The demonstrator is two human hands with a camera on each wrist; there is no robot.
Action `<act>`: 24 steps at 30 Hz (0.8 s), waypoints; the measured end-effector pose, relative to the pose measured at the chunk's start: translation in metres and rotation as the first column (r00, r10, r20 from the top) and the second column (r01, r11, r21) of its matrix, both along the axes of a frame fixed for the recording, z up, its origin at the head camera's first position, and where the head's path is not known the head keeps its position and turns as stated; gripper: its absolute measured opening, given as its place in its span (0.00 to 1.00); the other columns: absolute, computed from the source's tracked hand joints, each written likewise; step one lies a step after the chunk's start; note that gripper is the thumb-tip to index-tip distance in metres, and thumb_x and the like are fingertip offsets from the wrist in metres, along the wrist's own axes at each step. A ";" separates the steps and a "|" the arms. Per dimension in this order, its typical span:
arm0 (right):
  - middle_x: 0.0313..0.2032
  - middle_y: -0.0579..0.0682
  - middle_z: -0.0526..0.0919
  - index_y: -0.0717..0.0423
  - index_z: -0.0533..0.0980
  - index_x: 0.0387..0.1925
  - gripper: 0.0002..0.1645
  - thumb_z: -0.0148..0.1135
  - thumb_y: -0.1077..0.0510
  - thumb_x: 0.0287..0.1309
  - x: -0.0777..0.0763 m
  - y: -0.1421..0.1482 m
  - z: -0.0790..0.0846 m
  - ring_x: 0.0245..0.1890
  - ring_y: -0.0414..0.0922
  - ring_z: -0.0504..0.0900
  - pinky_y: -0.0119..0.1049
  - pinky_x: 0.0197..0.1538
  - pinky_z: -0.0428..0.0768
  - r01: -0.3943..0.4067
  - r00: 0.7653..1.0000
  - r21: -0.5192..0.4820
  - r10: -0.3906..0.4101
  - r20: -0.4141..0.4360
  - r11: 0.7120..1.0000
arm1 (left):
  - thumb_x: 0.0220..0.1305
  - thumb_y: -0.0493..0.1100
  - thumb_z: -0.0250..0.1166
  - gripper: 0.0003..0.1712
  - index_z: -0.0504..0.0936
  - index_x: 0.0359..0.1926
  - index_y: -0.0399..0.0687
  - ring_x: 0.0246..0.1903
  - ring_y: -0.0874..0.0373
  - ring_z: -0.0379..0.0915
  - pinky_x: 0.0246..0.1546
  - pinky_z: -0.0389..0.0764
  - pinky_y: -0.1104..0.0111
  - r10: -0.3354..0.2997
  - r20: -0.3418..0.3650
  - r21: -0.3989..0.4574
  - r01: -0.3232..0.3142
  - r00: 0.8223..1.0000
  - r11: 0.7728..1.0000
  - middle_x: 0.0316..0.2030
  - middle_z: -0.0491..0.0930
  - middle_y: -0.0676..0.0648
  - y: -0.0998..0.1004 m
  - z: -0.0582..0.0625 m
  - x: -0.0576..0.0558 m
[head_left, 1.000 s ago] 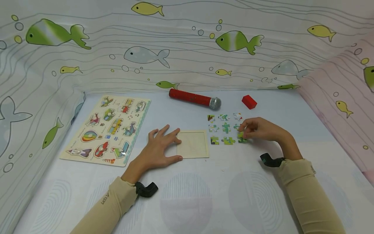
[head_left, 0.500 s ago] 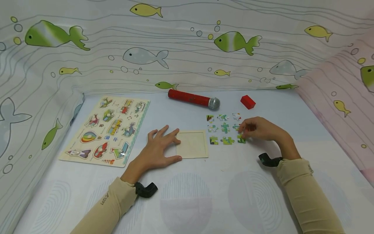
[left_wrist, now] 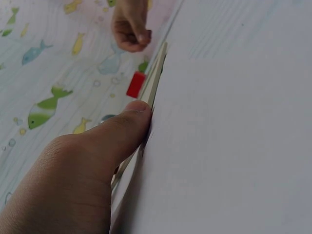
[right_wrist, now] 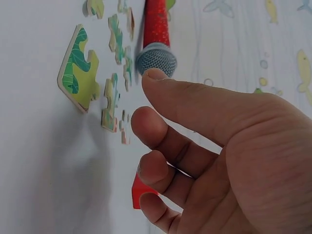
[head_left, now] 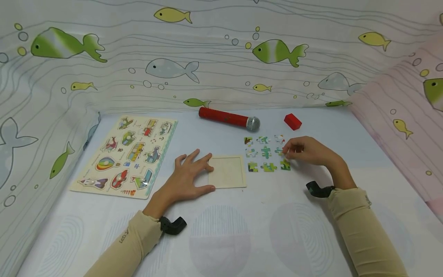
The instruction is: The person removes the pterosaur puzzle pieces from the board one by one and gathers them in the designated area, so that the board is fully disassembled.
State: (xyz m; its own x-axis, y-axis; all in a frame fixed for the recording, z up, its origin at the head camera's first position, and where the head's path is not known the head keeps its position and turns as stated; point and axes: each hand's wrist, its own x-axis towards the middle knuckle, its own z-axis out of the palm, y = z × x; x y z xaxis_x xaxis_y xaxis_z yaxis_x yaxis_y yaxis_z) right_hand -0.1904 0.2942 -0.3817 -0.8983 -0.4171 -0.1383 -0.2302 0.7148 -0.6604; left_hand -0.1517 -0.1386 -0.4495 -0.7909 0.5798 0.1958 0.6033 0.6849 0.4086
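In the head view my left hand (head_left: pixel 187 173) rests with spread fingers at the left edge of a small square wooden puzzle frame (head_left: pixel 226 173). The left wrist view has its thumb (left_wrist: pixel 124 124) against the edge of that frame. Several small jigsaw pieces (head_left: pixel 265 152) lie apart in rows right of the frame. My right hand (head_left: pixel 308 152) hovers at the right side of these rows, fingers loosely bent. Nothing shows between its thumb and fingers in the right wrist view, where a green corner piece (right_wrist: pixel 78 68) lies close by.
A peg puzzle board (head_left: pixel 128 154) with vehicle pictures lies at the left. Behind the pieces are a red microphone (head_left: pixel 225 116) and a red block (head_left: pixel 293 121). A fish-patterned cloth (head_left: pixel 221 50) hangs at the back and sides.
My right hand lifts slightly away from the corner piece, which shows more fully now. The left hand stays at the frame. The head view shifts a little.
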 end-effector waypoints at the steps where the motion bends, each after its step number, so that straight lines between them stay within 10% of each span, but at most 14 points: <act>1: 0.35 0.48 0.84 0.53 0.84 0.43 0.07 0.65 0.62 0.64 0.000 0.000 0.001 0.36 0.44 0.75 0.31 0.39 0.73 0.002 1.000 0.002 -0.002 0.001 1.000 | 0.57 0.70 0.68 0.30 0.83 0.56 0.64 0.79 0.40 0.47 0.71 0.44 0.38 0.001 0.000 -0.001 -0.001 1.000 1.000 0.76 0.65 0.53 0.000 0.000 0.000; 24: 0.41 0.47 0.86 0.53 0.83 0.48 0.11 0.66 0.55 0.67 0.005 -0.008 -0.001 0.43 0.47 0.78 0.42 0.51 0.77 0.031 0.997 0.052 -0.028 -0.070 0.998 | 0.61 0.69 0.66 0.30 0.78 0.61 0.68 0.79 0.41 0.48 0.70 0.46 0.38 0.010 0.059 0.025 -0.012 0.998 1.000 0.78 0.61 0.51 -0.005 -0.004 0.001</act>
State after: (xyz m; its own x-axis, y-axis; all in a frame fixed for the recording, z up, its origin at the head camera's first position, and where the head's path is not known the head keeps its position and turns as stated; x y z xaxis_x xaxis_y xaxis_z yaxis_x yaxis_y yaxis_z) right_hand -0.1852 0.2860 -0.3828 -0.9182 -0.3841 -0.0968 -0.2523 0.7556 -0.6045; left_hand -0.1511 -0.1440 -0.4539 -0.8079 0.5662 0.1633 0.5699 0.6803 0.4609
